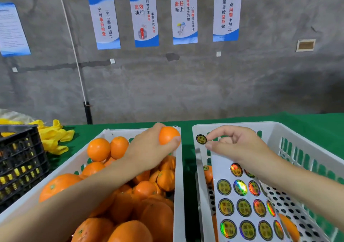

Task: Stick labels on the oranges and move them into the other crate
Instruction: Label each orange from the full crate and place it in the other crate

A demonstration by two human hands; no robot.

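Head view — orange (168, 135), label (201, 139) — poster (144, 17) "高效执行"

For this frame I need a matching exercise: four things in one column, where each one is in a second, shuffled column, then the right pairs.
Things
1. lifted orange
2. loose round label
3. label sheet
4. yellow netting

Places
A. inside the white crate on the right
B. gripped by the left hand
C. on the green table, next to the black crate
D. pinched by the right hand

Pairs: 1-B, 2-D, 3-A, 4-C
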